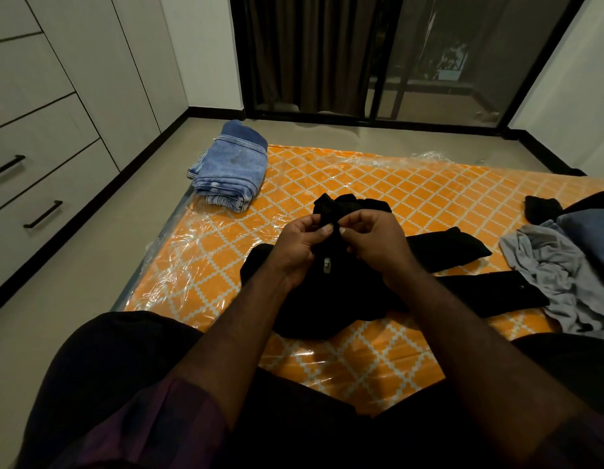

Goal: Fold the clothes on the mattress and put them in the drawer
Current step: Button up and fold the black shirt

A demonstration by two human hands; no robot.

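- Drawers [33, 184] with dark bar handles stand off the left side of the mattress [378, 184], across a strip of floor.
- Folded blue jeans [231, 170] sit in a stack on the mattress's far left corner, slightly overhanging its edge.
- The left hand [299, 252] is raised above the middle of the mattress, fingers curled and thumb pressed in, pinching a bunched part of the black garment [327, 309].
- The black garment is unfolded; most of it lies across the middle of the mattress, and a small metal fastener shows between the wrists.
- The right hand [375, 247], just beside the left, has its fingers curled too, pinching the same bunch.
- A crumpled grey garment [557, 275] lies at the mattress's right side, touching the black garment's end.
- A dark blue cloth [591, 238] and a small black piece [540, 206] lie at the mattress's right edge.
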